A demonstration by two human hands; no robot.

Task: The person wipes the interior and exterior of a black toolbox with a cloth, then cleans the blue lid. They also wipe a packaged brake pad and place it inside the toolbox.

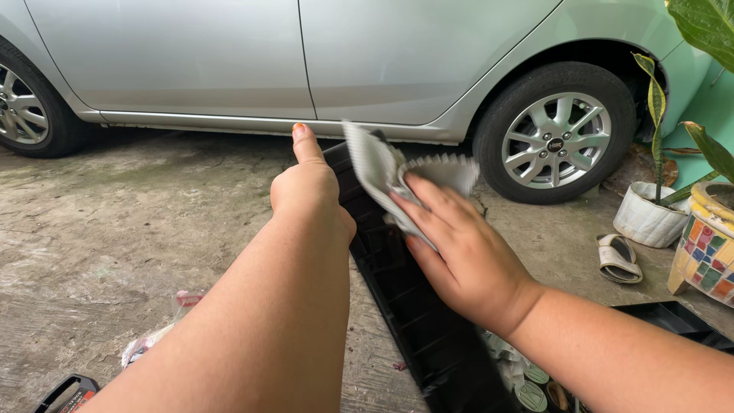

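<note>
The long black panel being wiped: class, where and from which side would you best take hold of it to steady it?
Grip the long black panel on its upper left edge, coming from the left, as the left hand does now. It is long, narrow and tilted away, so its thin edge fits a grip with the thumb up. That probably leaves the face free for the right hand pressing the grey cloth.
</note>
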